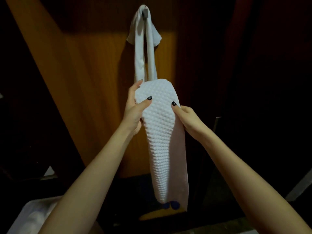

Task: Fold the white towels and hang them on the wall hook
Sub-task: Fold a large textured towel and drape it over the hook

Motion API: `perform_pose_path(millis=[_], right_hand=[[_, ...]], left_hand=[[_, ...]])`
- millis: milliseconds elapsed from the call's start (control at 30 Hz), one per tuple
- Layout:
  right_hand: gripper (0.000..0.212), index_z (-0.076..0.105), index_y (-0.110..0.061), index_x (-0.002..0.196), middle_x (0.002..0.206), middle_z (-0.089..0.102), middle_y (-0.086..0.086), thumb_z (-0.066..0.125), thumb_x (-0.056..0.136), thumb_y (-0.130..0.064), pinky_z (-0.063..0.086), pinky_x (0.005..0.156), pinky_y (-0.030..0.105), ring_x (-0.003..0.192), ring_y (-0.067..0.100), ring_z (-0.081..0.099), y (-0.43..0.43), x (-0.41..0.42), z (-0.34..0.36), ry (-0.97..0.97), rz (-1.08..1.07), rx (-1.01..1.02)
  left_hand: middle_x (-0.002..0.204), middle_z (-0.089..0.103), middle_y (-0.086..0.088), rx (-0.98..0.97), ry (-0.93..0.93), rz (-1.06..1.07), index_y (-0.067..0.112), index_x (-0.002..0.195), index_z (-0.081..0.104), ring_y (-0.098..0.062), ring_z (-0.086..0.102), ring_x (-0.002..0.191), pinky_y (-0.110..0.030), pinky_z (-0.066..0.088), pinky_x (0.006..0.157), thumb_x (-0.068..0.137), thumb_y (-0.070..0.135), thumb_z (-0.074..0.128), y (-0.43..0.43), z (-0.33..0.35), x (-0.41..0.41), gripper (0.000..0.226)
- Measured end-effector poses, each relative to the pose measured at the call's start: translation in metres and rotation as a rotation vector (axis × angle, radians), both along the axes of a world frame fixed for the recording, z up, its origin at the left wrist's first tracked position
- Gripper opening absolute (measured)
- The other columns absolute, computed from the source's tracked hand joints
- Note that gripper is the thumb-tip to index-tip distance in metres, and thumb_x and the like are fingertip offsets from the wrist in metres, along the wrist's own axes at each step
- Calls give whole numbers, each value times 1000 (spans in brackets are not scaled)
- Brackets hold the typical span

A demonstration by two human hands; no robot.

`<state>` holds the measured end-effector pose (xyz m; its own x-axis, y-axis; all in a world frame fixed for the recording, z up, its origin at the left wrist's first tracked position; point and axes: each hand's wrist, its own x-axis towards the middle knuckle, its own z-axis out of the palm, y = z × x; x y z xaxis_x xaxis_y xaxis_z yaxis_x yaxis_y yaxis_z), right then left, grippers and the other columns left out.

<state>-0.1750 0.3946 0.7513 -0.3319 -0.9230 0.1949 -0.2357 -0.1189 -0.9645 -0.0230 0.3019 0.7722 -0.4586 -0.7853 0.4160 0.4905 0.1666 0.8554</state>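
Reaches up and forward with both bare forearms, entering from 7 and 5 o'clock and converging near frame centre. Holds up a textured white towel (pixel 160 132), folded into a long strip, by its upper end. Clamps the left hand (pixel 135 108) on the strip's top left edge, with the thumb pressed across the front, the fingers wrapped behind and one fingertip showing above the top edge. Pinches the right edge slightly lower with the right hand (pixel 187 120), thumb on the front and fingers curled behind. Hands apart, with only the strip's width between them.

Noted behind: a wood panel (pixel 87 81), lit orange-brown, spanning the middle of the frame. Noted at 12 o'clock: a smooth white towel (pixel 140 56) draped over the wall hook (pixel 145 13), hanging down in two narrow bands, with a short flap at 1 o'clock of them. Noted at 7 o'clock: a pale white object (pixel 33 215), cut off by the frame edge. Noted at 3 o'clock: a small metal fitting (pixel 217 124) on dark panelling.

Cannot tell whether the held strip's top touches the hanging bands it overlaps. Most fingers of both hands hidden behind the strip. Two small blue shapes (pixel 170 205) at 6 o'clock, partly covered by the strip's lower end; kind not determinable. Areas at 9 and 3 o'clock too dark to read.
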Motion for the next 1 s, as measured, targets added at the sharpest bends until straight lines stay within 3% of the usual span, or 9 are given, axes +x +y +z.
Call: perform_pose_path(millis=[100,200,300,433,567,667,767,933,1000], right_hand=[[43,61,1,106,108,69,16,53,96,-41,53,80,41,97,29,67,-6,1,1,27,22,-49],[43,61,0,95,92,67,12,56,95,-42,48,71,39,81,24,63,-22,-1,6,76,-17,-91],[38,58,0,92,83,58,6,55,96,-38,41,66,26,74,11,54,-37,-7,30,256,-96,-172],[31,61,0,90,78,57,6,58,96,-30,38,60,20,67,6,52,-52,-23,83,360,-125,-321],[28,66,-9,80,69,60,0,66,90,-35,39,56,22,61,8,55,-63,-42,143,382,-142,-354],[40,68,-3,84,71,65,12,63,91,-42,42,59,25,64,12,59,-68,-54,179,505,-159,-388],[34,68,-15,79,59,58,-5,57,94,-43,38,52,12,50,-3,52,-76,-62,207,606,-192,-371],[33,61,-12,71,54,43,-5,56,96,-33,28,44,11,40,0,38,-111,-82,243,594,-252,-375],[21,63,-13,80,62,47,-3,56,95,-26,30,47,11,51,2,40,-128,-91,260,559,-259,-386]], left_hand=[[139,42,-5,11,85,99,35,124,50,-25,51,125,-44,54,92,88,-1,59,-7,13,3,52],[139,39,-3,-13,85,191,33,124,52,-24,49,126,-42,55,90,85,1,61,-15,28,6,51],[132,46,1,29,133,232,32,132,48,-24,52,122,-43,56,87,85,-2,59,-19,46,7,60],[122,48,0,280,430,223,41,146,22,-23,59,103,-33,58,62,91,-5,52,-28,75,7,78],[133,47,-11,301,472,254,42,145,23,-30,60,107,-40,57,73,90,3,57,-39,103,5,75],[124,53,-9,209,413,296,29,136,41,-25,62,102,-34,58,71,91,5,56,-47,123,6,53],[112,55,2,-35,261,438,22,117,53,-18,60,102,-31,59,73,90,6,56,-65,142,6,32],[109,57,29,-491,-46,598,36,103,61,-10,55,115,-50,49,97,87,24,62,-112,171,10,20],[110,55,34,-627,-108,635,26,113,61,-2,50,115,-32,44,102,90,24,64,-127,182,9,23]])
